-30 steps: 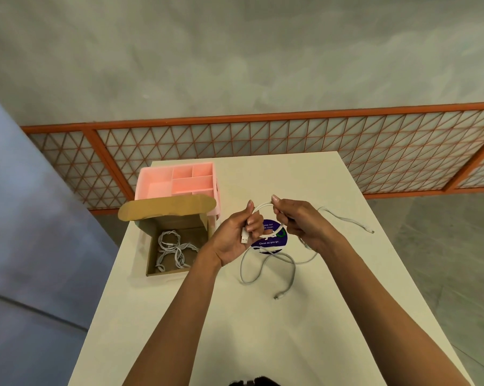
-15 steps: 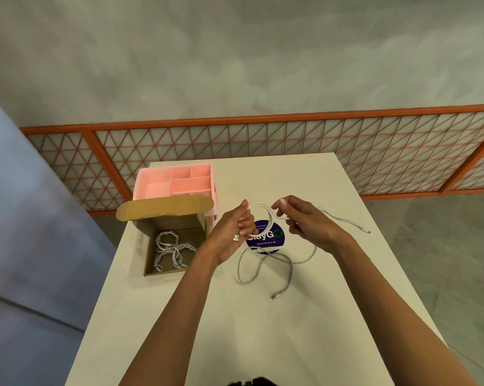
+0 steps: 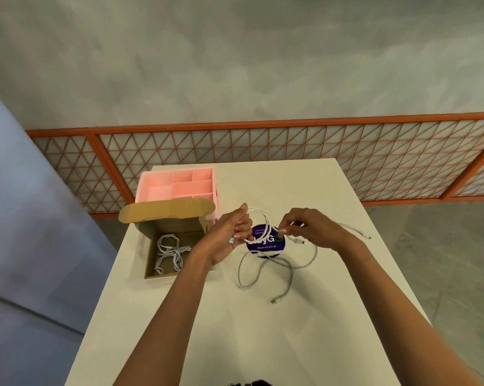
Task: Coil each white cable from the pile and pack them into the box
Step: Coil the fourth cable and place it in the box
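Above the middle of the white table point(image 3: 263, 330), both my hands hold one white cable point(image 3: 263, 218). My left hand point(image 3: 229, 236) pinches its plug end and a loop. My right hand point(image 3: 307, 227) pinches the same cable a little to the right, and an arc runs between the hands. The rest of that cable trails down onto the table. Another loose white cable point(image 3: 266, 271) lies below the hands, and a third end point(image 3: 357, 232) lies to the right. The open cardboard box point(image 3: 151, 257) at left holds coiled white cables point(image 3: 168, 254).
A pink divided organiser tray point(image 3: 179, 185) stands behind the box. A round purple sticker point(image 3: 266, 242) is on the table under the hands. The table's left and right edges drop to the floor. An orange lattice rail point(image 3: 263, 143) runs behind the table.
My right hand has moved away from the left and dropped lower, drawing the cable into a wider loop between the hands. The left hand keeps its hold on the plug end.
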